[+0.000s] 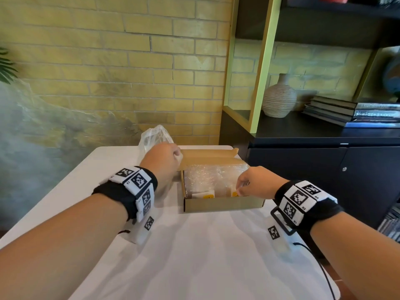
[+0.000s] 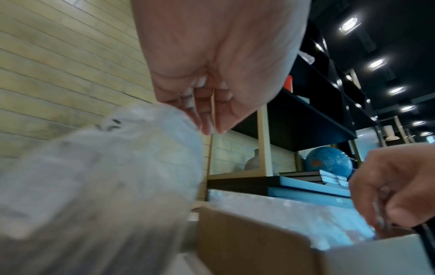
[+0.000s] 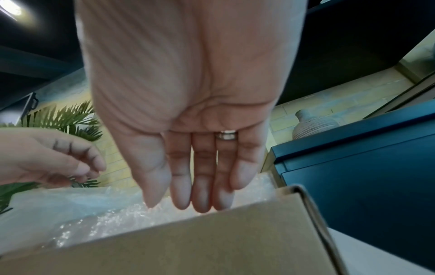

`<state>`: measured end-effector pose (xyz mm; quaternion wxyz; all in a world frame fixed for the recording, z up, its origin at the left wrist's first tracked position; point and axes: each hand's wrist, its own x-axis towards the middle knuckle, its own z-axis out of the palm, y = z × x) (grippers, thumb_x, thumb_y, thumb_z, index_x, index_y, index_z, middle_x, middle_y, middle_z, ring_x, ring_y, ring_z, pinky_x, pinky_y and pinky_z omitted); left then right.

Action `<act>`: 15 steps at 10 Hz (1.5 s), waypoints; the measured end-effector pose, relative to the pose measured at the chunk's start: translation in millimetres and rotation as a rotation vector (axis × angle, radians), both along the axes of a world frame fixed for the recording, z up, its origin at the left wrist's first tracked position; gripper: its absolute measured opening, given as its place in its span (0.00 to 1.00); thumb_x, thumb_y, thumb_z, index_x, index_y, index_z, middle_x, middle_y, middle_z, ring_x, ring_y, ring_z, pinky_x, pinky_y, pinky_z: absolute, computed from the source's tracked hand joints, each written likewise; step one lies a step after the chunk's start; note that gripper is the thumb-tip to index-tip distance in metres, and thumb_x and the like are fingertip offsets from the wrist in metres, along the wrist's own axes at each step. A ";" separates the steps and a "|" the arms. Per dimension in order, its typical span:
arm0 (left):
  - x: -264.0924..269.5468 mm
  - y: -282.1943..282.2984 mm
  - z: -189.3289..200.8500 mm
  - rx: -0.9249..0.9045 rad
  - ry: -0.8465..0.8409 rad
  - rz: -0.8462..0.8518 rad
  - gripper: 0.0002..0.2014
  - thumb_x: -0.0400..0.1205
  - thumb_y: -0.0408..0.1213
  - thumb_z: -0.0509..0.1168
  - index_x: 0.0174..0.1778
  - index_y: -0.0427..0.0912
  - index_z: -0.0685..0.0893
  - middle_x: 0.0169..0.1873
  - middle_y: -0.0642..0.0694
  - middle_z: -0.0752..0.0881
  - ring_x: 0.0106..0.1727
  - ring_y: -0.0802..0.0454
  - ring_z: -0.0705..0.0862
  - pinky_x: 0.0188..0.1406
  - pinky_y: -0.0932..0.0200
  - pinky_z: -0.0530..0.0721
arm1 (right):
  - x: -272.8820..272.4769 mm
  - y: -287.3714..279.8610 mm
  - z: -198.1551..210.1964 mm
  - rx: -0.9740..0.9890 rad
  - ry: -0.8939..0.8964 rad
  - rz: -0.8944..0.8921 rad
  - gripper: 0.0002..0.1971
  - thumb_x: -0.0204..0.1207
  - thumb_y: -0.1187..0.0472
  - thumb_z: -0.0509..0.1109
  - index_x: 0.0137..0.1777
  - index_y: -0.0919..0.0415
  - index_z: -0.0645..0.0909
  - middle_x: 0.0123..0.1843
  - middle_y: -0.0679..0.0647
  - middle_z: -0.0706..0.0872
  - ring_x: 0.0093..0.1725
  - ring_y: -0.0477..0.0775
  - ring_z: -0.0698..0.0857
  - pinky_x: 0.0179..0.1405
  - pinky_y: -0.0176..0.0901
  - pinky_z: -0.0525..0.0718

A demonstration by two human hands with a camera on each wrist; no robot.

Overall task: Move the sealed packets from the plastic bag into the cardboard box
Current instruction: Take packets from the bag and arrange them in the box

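Right hand point(image 1: 255, 182) pinches bubbly wrap point(image 1: 207, 176) inside rectangular cardboard box point(image 1: 223, 204).

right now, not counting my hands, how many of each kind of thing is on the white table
cardboard box: 1
bubble wrap sheet, lying in the box: 1
clear plastic bag, at the far edge: 1
white-and-yellow items showing under the wrap: 2 (there may be more hidden)
total: 5
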<state>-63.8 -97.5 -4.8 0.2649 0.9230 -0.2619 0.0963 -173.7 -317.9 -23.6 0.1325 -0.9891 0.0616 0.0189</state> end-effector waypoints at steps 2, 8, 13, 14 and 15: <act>45.9 31.2 -18.5 0.652 0.211 0.223 0.17 0.78 0.39 0.64 0.62 0.40 0.81 0.46 0.49 0.80 0.48 0.49 0.83 0.49 0.60 0.79 | 7.8 20.4 8.3 0.003 -0.090 0.060 0.11 0.79 0.59 0.65 0.55 0.59 0.87 0.55 0.51 0.87 0.49 0.45 0.81 0.48 0.32 0.75; 35.5 40.9 -4.1 0.321 0.152 0.216 0.18 0.81 0.33 0.58 0.23 0.38 0.71 0.24 0.46 0.73 0.26 0.51 0.72 0.28 0.60 0.68 | 13.9 48.3 18.7 0.050 -0.174 0.122 0.10 0.79 0.58 0.65 0.53 0.57 0.87 0.54 0.49 0.88 0.50 0.46 0.83 0.54 0.38 0.81; -13.8 -0.7 64.2 -0.583 0.250 -0.146 0.14 0.78 0.29 0.64 0.25 0.36 0.81 0.23 0.43 0.80 0.23 0.54 0.77 0.26 0.68 0.79 | 4.1 59.7 32.8 0.272 -0.538 0.058 0.50 0.66 0.51 0.78 0.82 0.44 0.48 0.79 0.46 0.57 0.73 0.48 0.67 0.70 0.45 0.72; -30.7 -13.9 70.3 -0.687 0.407 -0.236 0.10 0.78 0.29 0.64 0.30 0.37 0.81 0.30 0.41 0.79 0.26 0.52 0.76 0.28 0.64 0.78 | 4.0 66.9 34.0 0.267 -0.704 0.099 0.52 0.64 0.52 0.81 0.82 0.45 0.50 0.77 0.45 0.57 0.71 0.42 0.65 0.67 0.35 0.67; -41.5 -23.9 71.8 -0.807 0.560 -0.348 0.10 0.80 0.29 0.62 0.32 0.38 0.80 0.29 0.44 0.81 0.22 0.57 0.78 0.21 0.70 0.76 | 8.8 69.2 34.9 0.367 -0.807 0.048 0.38 0.66 0.52 0.78 0.76 0.52 0.66 0.70 0.48 0.68 0.62 0.35 0.67 0.58 0.22 0.67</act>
